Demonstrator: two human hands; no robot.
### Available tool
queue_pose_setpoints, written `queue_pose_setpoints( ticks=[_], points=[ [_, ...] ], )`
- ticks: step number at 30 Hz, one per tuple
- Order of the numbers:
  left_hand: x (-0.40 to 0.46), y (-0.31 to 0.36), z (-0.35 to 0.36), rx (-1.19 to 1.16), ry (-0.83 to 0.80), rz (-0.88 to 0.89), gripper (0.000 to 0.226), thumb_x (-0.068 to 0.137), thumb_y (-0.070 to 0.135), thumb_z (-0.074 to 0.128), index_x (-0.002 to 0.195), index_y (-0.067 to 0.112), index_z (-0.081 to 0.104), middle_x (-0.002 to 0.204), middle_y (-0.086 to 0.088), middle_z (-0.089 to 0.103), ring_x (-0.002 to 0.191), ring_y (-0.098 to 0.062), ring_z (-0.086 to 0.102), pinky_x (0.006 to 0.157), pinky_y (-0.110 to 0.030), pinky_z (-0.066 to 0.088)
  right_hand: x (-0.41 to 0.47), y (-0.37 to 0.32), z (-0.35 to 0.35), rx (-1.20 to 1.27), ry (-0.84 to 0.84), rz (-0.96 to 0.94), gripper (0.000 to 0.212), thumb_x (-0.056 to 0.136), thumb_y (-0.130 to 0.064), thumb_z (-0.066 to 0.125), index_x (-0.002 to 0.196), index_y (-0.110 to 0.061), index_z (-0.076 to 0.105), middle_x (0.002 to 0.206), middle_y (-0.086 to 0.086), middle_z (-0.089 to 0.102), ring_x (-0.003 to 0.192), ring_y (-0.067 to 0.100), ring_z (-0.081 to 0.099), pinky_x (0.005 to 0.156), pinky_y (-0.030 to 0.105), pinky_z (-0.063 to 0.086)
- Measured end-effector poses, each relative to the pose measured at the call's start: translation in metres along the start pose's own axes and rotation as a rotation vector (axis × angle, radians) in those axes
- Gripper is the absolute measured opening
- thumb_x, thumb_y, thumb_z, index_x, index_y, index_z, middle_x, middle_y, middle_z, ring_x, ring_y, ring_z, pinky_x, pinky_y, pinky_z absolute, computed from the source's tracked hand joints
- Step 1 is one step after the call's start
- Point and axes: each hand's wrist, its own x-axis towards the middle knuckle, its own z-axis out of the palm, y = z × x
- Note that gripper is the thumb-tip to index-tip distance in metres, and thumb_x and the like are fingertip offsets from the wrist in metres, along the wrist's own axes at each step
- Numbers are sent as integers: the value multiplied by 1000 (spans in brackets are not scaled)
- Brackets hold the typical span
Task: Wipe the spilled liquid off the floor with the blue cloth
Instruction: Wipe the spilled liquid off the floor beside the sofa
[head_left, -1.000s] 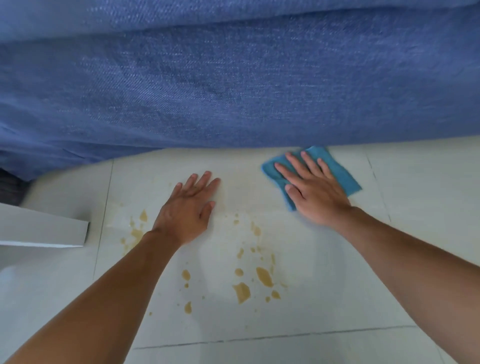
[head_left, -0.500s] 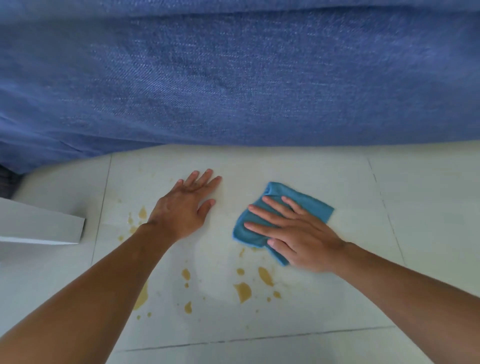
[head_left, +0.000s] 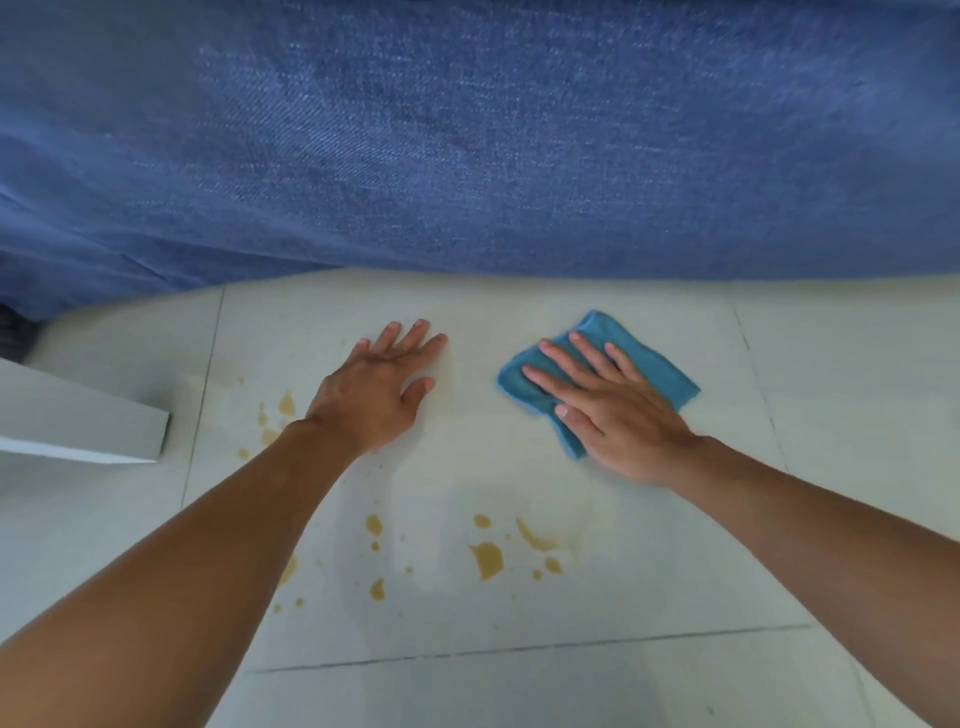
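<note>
flatly, right hand (head_left: 618, 415) presses blue cloth (head_left: 654, 364); left hand (head_left: 371, 395) open on floor (head_left: 831, 364).

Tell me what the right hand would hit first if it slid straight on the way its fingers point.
Likely bare floor, then the blue fabric hanging ahead; the right hand is flat on the blue cloth.

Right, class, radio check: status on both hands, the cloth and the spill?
Right hand flat on blue cloth, left hand braced on floor. Brown drops unwiped, nearer than cloth. White panel left, clear of path.
</note>
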Motion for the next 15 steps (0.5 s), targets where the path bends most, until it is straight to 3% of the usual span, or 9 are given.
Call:
queue_pose_setpoints(
  ticks=[2, 4, 6, 9, 12, 15],
  points=[
    [1, -3, 0, -7, -29, 11, 56, 103, 38, 28, 155, 43, 6, 164, 21, -3, 153, -8, -3, 126, -36, 8, 10, -35, 7, -4, -16, -24, 58, 100, -42, 17, 158, -43, 20, 170, -12, 8, 157, 20, -4, 125, 46, -3],
    [0, -3, -2, 10, -44, 26, 56, 103, 38, 29, 155, 43, 7, 164, 20, -2, 153, -9, -1, 125, -37, 9, -26, -55, 22, -46, -88, -289, 54, 102, -37, 31, 156, -43, 26, 169, -12, 12, 157, 21, 1, 125, 47, 0],
    [0, -1, -6, 11, -54, 23, 57, 103, 38, 29, 155, 43, 6, 164, 20, -3, 153, -10, -2, 125, -39, 10, -74, -35, 21, -27, -148, -406, 53, 105, -35, 36, 156, -45, 26, 169, -18, 10, 157, 16, -1, 125, 46, 2],
    [0, 0, -6, 16, -57, 5, 57, 103, 37, 29, 155, 43, 6, 164, 21, -4, 153, -8, -3, 125, -38, 9, -69, 6, 15, -22, -59, -181, 53, 106, -35, 29, 158, -43, 23, 169, -18, 7, 156, 14, -4, 124, 47, 5],
    [2, -1, -7, 43, -67, 18, 57, 103, 38, 29, 155, 42, 6, 165, 19, -3, 153, -9, -1, 125, -38, 10, -40, -26, 19, -13, 2, -30, 55, 103, -38, 24, 158, -40, 24, 169, -11, 11, 157, 22, 0, 125, 49, 1],
    [-1, 2, -9, 45, -84, 9, 57, 103, 38, 31, 155, 41, 8, 165, 16, -1, 153, -11, 2, 125, -39, 13, -88, -51, 32, -20, -164, -364, 52, 103, -38, 35, 154, -44, 30, 169, -15, 10, 157, 18, -3, 125, 45, -3]
  ],
)
